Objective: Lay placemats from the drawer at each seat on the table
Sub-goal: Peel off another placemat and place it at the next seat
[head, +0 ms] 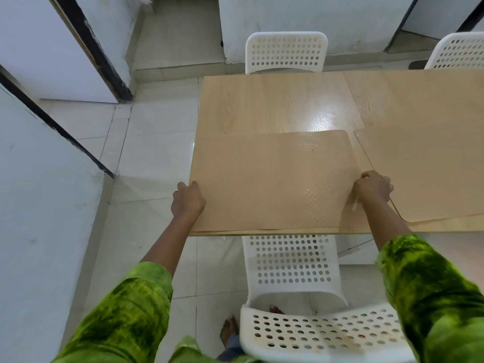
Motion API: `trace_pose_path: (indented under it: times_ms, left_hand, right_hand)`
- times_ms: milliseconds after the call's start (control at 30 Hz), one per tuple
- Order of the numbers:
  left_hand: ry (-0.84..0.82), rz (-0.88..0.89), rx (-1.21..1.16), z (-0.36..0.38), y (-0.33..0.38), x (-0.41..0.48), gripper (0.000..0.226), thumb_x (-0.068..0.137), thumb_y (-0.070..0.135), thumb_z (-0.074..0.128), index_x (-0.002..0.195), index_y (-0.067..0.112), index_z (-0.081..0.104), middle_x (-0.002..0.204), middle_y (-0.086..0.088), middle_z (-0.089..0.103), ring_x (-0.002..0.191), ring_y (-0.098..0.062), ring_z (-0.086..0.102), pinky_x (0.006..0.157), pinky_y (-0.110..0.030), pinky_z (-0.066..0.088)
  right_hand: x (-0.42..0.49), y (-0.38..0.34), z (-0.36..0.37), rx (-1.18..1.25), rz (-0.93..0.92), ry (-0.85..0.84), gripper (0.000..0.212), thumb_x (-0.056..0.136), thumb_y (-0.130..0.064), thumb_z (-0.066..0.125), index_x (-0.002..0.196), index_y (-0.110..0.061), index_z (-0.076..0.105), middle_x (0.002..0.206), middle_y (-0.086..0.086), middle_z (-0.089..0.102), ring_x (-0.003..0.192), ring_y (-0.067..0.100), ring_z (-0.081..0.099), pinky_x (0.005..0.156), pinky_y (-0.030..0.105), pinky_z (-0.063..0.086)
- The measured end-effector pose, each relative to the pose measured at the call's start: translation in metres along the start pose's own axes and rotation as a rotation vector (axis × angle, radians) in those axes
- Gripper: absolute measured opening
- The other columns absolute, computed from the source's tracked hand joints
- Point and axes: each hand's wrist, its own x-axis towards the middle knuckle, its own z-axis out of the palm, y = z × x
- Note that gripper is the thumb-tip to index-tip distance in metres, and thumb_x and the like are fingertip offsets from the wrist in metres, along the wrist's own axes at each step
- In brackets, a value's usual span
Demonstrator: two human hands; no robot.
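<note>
Placemat [272, 179] edges sit in both hands: the left hand [187, 199] is curled closed over the mat's left edge, thumb on top at the counter's left side, and the right hand [373, 189] is closed on the mat's right edge, fingers bunched into a loose fist with the knuckles up. Each grip is clamped on the mat, one per short side. The mat is tan, nearly the colour of the wood beneath it, with a fine dimpled texture that catches the light on its right half. It lies flat on the near-left corner of the counter [275, 100], its front edge running along the counter's near edge and its rounded far-right corner well in from the far side.

Just beside it to the right lies a second placemat [429, 174] of the same tan (its right part runs out of view), with a narrow strip of bare wood between the two. Green mottled sleeves [131, 310] cover both forearms down to below the elbow.

A white perforated chair [296, 284] stands tucked at the near side directly below the held mat, and bare toes show on the floor beside its seat. Across the counter stands another white chair [285, 52], and a third chair [458, 51] shows at the far right. The floor [157, 153] is pale tile.
</note>
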Motion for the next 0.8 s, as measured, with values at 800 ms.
trace_pose_path:
  times_ms: [800]
  left_hand:
    - [-0.095, 0.695, 0.397, 0.078, 0.115, 0.101, 0.062, 0.099, 0.045, 0.019, 0.151, 0.017, -0.001, 0.161, 0.0, -0.006, 0.148, -0.017, -0.008, 0.119, -0.039, -0.003]
  right_hand:
    - [-0.006, -0.132, 0.114, -0.368, -0.833, -0.238, 0.053, 0.1, -0.033, 0.023, 0.15, -0.02, 0.015, 0.161, -0.001, 0.007, 0.148, 0.018, 0.001, 0.119, 0.041, 0.001]
